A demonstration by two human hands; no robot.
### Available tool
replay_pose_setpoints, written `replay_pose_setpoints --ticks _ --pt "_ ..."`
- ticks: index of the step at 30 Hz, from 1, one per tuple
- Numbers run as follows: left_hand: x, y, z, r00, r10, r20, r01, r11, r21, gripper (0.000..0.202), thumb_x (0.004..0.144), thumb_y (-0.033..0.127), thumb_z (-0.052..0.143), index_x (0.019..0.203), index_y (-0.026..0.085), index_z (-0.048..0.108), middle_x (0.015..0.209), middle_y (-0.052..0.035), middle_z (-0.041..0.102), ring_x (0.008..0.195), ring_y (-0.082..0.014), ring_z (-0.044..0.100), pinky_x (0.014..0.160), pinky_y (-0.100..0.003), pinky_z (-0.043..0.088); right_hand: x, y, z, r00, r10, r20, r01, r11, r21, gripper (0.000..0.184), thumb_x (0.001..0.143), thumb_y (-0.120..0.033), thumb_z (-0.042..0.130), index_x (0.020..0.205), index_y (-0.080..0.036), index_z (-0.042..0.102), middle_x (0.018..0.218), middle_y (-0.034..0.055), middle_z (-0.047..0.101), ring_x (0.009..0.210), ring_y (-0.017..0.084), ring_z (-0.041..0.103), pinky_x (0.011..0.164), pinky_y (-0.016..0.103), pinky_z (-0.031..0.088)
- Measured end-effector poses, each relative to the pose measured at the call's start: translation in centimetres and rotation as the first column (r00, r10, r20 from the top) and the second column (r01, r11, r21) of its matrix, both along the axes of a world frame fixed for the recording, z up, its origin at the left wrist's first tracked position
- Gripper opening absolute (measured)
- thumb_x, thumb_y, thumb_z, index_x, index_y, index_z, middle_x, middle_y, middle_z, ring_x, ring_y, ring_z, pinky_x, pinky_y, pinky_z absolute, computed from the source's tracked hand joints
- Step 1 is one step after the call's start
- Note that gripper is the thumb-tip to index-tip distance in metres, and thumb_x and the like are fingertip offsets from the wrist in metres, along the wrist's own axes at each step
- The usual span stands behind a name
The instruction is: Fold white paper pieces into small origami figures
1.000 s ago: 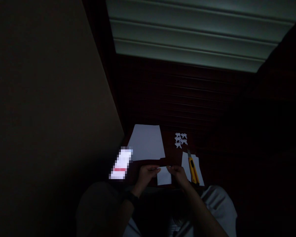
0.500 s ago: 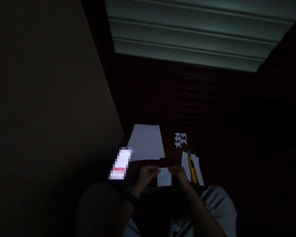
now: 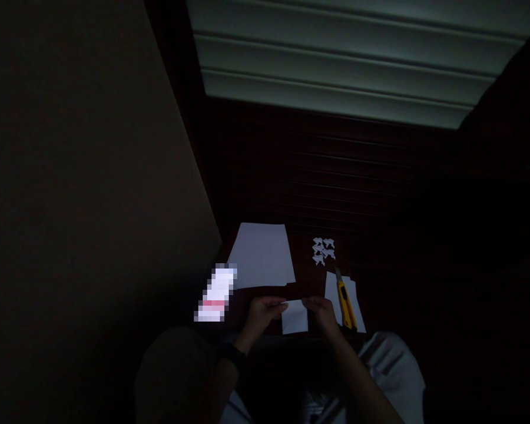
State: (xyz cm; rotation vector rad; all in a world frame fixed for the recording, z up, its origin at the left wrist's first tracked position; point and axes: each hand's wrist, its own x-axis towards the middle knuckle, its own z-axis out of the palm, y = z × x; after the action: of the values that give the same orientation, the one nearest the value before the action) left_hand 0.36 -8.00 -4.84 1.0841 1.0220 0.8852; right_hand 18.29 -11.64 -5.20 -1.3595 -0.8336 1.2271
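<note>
The scene is very dark. My left hand [image 3: 262, 313] and my right hand [image 3: 323, 312] both pinch a small white piece of paper [image 3: 294, 318] at its top corners, just above the near edge of a dark wooden table [image 3: 309, 277]. A yellow utility knife [image 3: 345, 301] lies on another white scrap [image 3: 352, 301] right beside my right hand. Several small folded white paper pieces [image 3: 323, 250] sit in a cluster further back.
A larger white sheet [image 3: 262, 254] lies at the back left of the table. A bright blurred-out screen [image 3: 216, 292] glows left of my left hand. A plain wall fills the left; a light slatted blind hangs above. My knees show below.
Almost nothing has moved. My right hand's fingers have shifted slightly along the top edge of the small paper.
</note>
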Motion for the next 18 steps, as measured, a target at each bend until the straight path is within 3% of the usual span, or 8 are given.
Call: replay_pose_setpoints --ticks 4,8,18 --pt "0.08 0.03 0.09 1.0 0.025 0.017 -0.024 0.999 -0.028 0.038 0.059 0.038 0.071 0.084 0.01 0.068 0.082 -0.0121 0.07 0.073 -0.0239 0.065 0.061 -0.032 0.053 -0.2 0.0 0.45 0.99 -0.03 0.136 0.025 0.999 0.037 0.039 0.065 -0.052 0.06 0.064 -0.013 0.064 0.061 0.0037 0.061 0.057 0.015 0.05 0.053 0.024 0.036" --pt "0.04 0.19 0.03 0.998 0.052 0.024 -0.051 0.998 -0.034 0.038 0.058 0.037 0.072 0.085 0.01 0.068 0.082 -0.012 0.07 0.074 -0.0241 0.065 0.062 -0.032 0.054 -0.11 0.23 0.44 0.974 -0.023 0.226 0.018 1.0 0.026 0.04 0.064 -0.053 0.061 0.056 -0.014 0.061 0.055 0.0019 0.057 0.054 0.014 0.047 0.051 0.023 0.034" --pt "0.02 0.28 -0.25 0.998 0.065 0.013 -0.064 0.997 -0.05 0.039 0.059 0.036 0.071 0.087 0.009 0.068 0.082 -0.0118 0.07 0.074 -0.0239 0.065 0.062 -0.031 0.054 0.0 0.14 -0.24 0.982 0.007 0.19 -0.015 0.999 0.039 0.037 0.068 -0.049 0.06 0.059 -0.013 0.06 0.055 0.001 0.054 0.052 0.012 0.044 0.05 0.022 0.033"
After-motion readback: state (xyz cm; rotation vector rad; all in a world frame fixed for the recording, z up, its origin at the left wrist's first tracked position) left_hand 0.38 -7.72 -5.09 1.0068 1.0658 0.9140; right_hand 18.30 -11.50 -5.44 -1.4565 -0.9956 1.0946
